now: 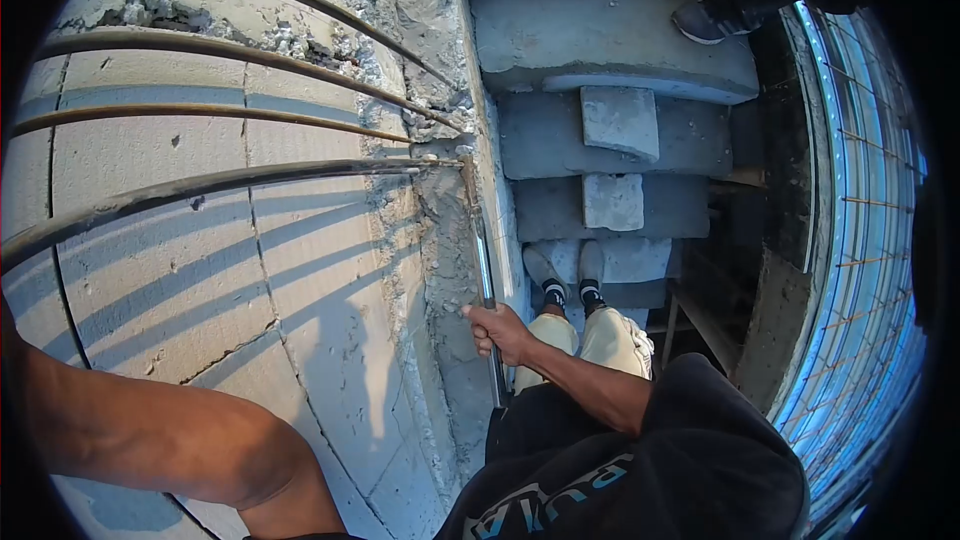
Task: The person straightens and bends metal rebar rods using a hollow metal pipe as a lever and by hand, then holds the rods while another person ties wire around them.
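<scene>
Concrete steps [620,35] beside pale blockwork [150,170]

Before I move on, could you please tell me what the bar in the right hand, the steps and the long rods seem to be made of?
Bar: probably metal, polished partway, judging by its bright shine.
Steps: likely concrete, matte grey with rough edges.
Rods: perhaps steel, dull and dark, with brownish, rust-like tints.

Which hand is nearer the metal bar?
Right. The right hand is closed around the metal bar. The left arm is bent away to the left of it, and the left hand is out of view.
</scene>
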Demonstrator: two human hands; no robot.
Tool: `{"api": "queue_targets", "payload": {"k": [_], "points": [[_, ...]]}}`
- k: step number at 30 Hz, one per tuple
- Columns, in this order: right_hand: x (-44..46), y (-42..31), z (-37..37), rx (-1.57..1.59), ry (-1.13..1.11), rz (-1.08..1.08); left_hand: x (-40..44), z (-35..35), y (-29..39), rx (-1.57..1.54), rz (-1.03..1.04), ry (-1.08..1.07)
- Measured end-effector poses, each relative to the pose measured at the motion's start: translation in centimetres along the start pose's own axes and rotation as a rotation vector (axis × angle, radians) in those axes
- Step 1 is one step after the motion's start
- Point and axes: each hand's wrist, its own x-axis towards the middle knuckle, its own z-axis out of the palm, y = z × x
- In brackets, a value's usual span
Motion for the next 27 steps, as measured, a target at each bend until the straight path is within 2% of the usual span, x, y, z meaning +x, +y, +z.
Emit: {"api": "queue_targets", "payload": {"k": [1,4,16,27], "points": [[-0.3,0.8,-0.3,0.029,-0.023,-0.002,-0.1,0.3,0.0,-0.028,0.002,0.036],[-3.2,5.7,0.5,0.008,0.108,0.080,-0.8,0.9,-0.5,-0.030,0.060,0.036],[-4.7,4.8,2.5,-0.186,0.464,0.097,-4.4,3.3,-0.9,-0.282,0.125,0.071],[-6.7,3.2,3.5,-0.338,0.544,0.047,-4.6,7.6,0.6,-0.381,0.252,0.127]]}}
